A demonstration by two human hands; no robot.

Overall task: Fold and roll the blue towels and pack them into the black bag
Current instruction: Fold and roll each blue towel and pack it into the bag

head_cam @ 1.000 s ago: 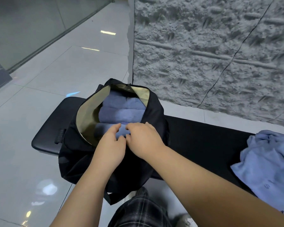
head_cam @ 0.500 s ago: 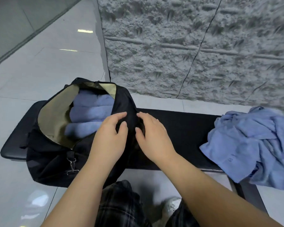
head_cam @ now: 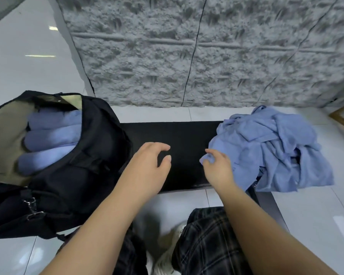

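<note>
Moved off the bag (head_cam: 72, 181) now, both hands. Half a second back were resting together on its black side; since then swung right across the bench (head_cam: 179, 139) toward the loose pile. Bag sits at the left end, mouth gaping, with what looks like three rolled towels (head_cam: 52, 135) stacked inside against the tan lining, though a bit blurry at that edge so could be more tucked behind.

Right hand (head_cam: 219, 168) already at the near corner of the crumpled towels (head_cam: 276, 147) heaped on the right end of the bench, fingers curled and pinching that corner. Left hand (head_cam: 147, 165) hovering over bare bench between bag and pile, fingers loosely bent, holding nothing, not touching any cloth.

So, step in hand: fetching the next towel, packing of the last roll looking done. Next move probably calls for pulling one towel free of the tangle without dragging the whole heap off the edge, since part of it already droops over the front. Then bringing the left hand in to catch the other corner and spreading it flat on the open middle of the bench before folding. Worth lifting rather than sliding, pile looks pretty knotted together. Still room near the bag's mouth by the look of it.
</note>
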